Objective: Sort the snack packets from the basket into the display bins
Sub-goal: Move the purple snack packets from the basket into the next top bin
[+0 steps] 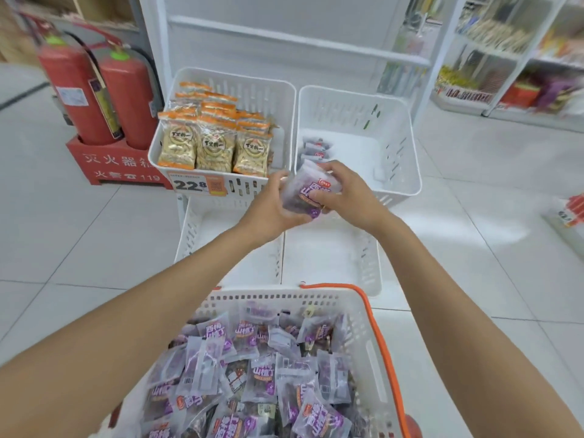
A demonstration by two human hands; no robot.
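Head view: pale tiled shop floor, red fire extinguishers beside white display bins; left hand and right hand together grip purple snack packets.

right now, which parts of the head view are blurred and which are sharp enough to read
Head view: the far-right shelves smear with motion blur; the purple packet held by the left hand and right hand is slightly soft; the price tag reads sharply.

White rack with 4 display bins
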